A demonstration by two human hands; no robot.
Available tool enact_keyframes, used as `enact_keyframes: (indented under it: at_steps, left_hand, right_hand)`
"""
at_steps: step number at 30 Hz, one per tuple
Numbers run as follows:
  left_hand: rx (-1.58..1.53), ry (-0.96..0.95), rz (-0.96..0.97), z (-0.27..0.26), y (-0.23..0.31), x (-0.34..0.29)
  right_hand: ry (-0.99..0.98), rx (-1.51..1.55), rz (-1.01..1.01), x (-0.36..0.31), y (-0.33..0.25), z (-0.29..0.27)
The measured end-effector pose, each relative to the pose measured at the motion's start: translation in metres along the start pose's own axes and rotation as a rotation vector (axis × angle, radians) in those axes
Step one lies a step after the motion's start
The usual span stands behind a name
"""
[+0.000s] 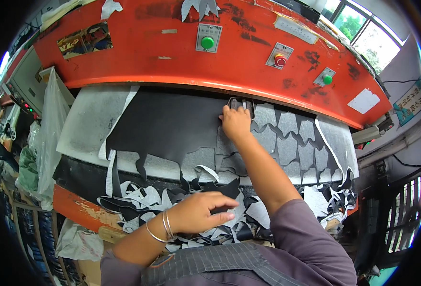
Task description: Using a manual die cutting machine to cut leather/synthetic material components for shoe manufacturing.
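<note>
Reaching to the far side of the bed, my right hand (236, 123) has its fingers closed on a metal-edged cutting die (251, 109). The die lies at the edge of a black leather-like sheet (167, 117), close under the red press beam. Its outline is partly hidden by my fingers. My left hand (203, 209) hovers nearer my body with fingers stretched out and nothing in it, bracelets on the wrist. To the right of the die the sheet is cut through, leaving a web of black strips around grey shaped gaps (287, 123).
The red beam (143, 57) spans the far side, with green buttons (207, 43) and a red button (280, 60). Black and white offcuts (143, 196) heap along the near edge of the pale cutting bed (84, 124). A clear plastic bag (53, 138) hangs at left.
</note>
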State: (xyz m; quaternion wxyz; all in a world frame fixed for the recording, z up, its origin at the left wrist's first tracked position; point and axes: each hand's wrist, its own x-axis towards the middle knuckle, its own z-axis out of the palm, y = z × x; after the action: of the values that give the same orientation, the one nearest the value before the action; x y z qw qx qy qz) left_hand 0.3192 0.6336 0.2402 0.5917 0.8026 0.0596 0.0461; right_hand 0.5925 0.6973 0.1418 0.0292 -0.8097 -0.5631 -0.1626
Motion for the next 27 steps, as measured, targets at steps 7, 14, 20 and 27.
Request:
enact_keyframes:
  at_steps: [7,14,20,27]
  left_hand:
    - [-1.246,0.302,-0.231,0.009,-0.064,0.042]
    - [-1.677,0.125,0.007,0.058,-0.062,0.045]
    - [-0.322,0.501,0.316,0.091,-0.053,0.034]
    - [-0.458,0.829,0.14,0.096,-0.069,0.011]
  right_hand:
    - [0.275,0.706,-0.104,-0.085,0.031,-0.058]
    - [-0.047,1.148,-0.185,-0.236,0.001,-0.129]
    - [-0.238,1.885,0.386,-0.246,-0.019,-0.131]
    - [0.069,1.281,0.1,-0.227,-0.069,-0.148]
